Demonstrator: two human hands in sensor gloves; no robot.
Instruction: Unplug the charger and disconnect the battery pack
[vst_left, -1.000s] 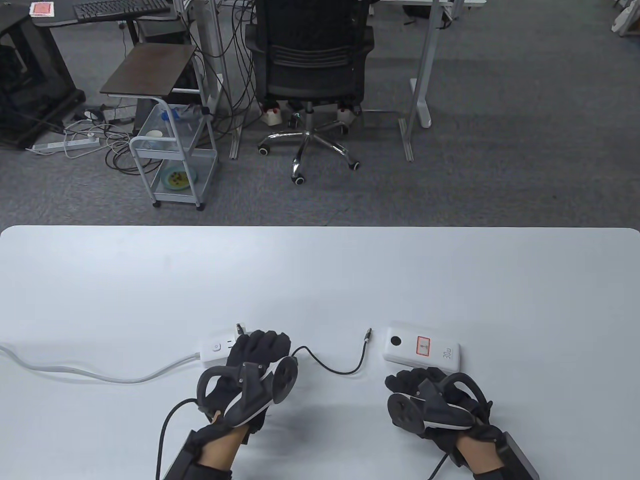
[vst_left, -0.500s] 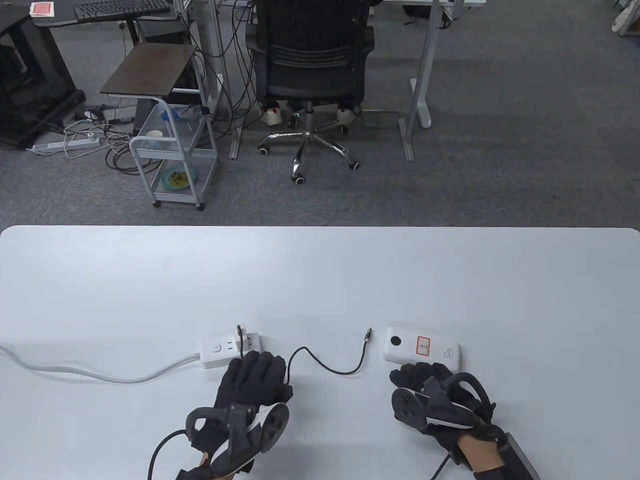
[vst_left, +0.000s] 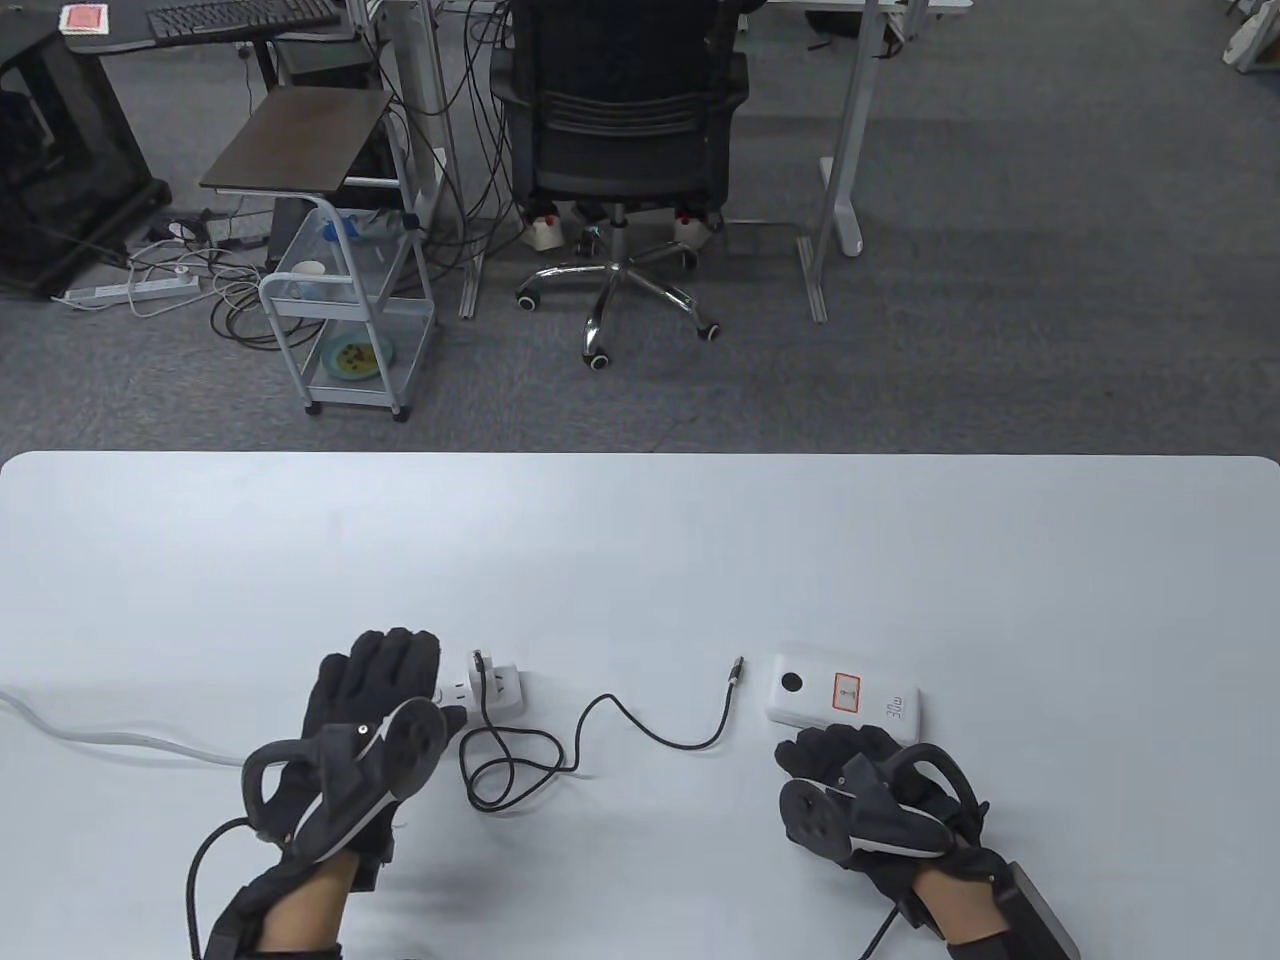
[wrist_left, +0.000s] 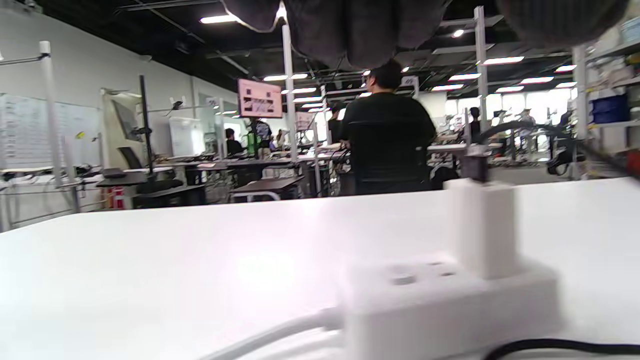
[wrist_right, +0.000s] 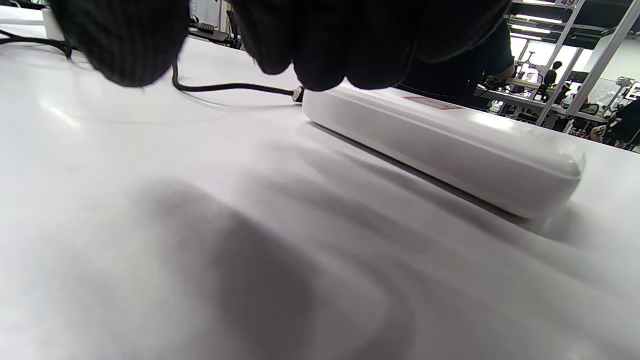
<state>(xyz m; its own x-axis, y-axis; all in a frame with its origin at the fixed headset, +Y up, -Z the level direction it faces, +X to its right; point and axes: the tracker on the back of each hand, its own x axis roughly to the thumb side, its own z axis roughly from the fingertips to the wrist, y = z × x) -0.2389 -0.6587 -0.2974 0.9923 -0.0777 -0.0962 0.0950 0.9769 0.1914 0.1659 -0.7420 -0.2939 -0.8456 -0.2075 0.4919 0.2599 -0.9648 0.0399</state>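
A white charger stands plugged into a white power strip; both show in the left wrist view, charger upright on the strip. A black cable runs from the charger's top, loops on the table and ends in a free plug just left of the white battery pack. My left hand lies over the strip's left end, fingers spread, holding nothing. My right hand rests empty just in front of the pack, fingers curled down.
The strip's thick white cord runs off the table's left edge. The white table ends at its far edge; beyond it stand an office chair and a small cart on the floor.
My left hand has drawn back from the charger and moved left onto the strip's left end. The cable now lies in a loop in front of the strip. My right hand has stayed put.
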